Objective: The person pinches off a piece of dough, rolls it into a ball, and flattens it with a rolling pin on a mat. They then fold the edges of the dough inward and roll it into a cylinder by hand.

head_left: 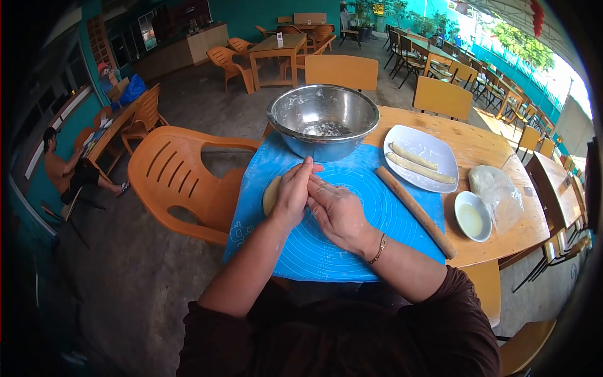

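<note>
My left hand (292, 193) and my right hand (339, 212) are pressed together over the blue mat (301, 259), palms facing. Whatever lies between them, if anything, is hidden. Just left of my left hand, partly covered by it, a round piece of dough (271, 196) rests on the mat. Beyond both hands stands a steel bowl (323, 149) with floury residue inside. To the right of my right hand lies a wooden rolling pin (414, 212), slanting across the mat. A white plate (440, 151) holds dough rolls (414, 164) behind the pin.
At the right of the wooden table (496, 141) are a small bowl of pale liquid (472, 217) and a plastic bag (499, 191) with dough inside. An orange chair (182, 182) stands left of the table. A seated person (59, 163) is at the far left.
</note>
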`<state>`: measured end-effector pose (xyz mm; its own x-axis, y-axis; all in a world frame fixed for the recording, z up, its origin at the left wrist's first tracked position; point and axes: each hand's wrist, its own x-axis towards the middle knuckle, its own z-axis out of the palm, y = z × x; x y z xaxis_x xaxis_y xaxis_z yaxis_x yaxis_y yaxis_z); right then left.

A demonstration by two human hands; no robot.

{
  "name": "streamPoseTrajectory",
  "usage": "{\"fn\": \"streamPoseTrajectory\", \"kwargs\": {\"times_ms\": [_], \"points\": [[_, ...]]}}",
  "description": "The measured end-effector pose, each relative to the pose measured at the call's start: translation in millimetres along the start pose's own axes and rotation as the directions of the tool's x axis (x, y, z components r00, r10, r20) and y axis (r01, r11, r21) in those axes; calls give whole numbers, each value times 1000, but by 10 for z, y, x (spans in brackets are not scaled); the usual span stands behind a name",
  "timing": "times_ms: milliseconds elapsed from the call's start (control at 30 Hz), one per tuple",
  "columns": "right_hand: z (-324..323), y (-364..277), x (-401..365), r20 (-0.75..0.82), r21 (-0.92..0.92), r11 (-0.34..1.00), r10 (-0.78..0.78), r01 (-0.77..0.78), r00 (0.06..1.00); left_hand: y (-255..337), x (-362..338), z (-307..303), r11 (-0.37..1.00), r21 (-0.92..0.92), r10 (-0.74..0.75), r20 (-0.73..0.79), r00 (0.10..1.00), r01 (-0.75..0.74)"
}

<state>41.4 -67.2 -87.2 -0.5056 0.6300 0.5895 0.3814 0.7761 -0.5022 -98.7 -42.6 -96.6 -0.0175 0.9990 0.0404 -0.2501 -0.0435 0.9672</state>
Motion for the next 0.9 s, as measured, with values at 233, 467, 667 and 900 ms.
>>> {"fn": "streamPoseTrajectory", "kwargs": {"times_ms": [233,467,667,900], "points": [[-289,177,64,-317,346,926,268,-152,910,42,-10,-10,819,-473,-19,544,839,325],[4,-13,34,-208,4,998,-56,58,976,-101,-32,76,916,-383,68,436,897,117],[75,-150,63,-275,-137,979,-182,149,944,-195,-156,184,758,-553,128,646,752,346],[-81,-131,152,-361,61,998,-12,36,933,-56,-151,261,811,-486,125,688,714,326]]}}
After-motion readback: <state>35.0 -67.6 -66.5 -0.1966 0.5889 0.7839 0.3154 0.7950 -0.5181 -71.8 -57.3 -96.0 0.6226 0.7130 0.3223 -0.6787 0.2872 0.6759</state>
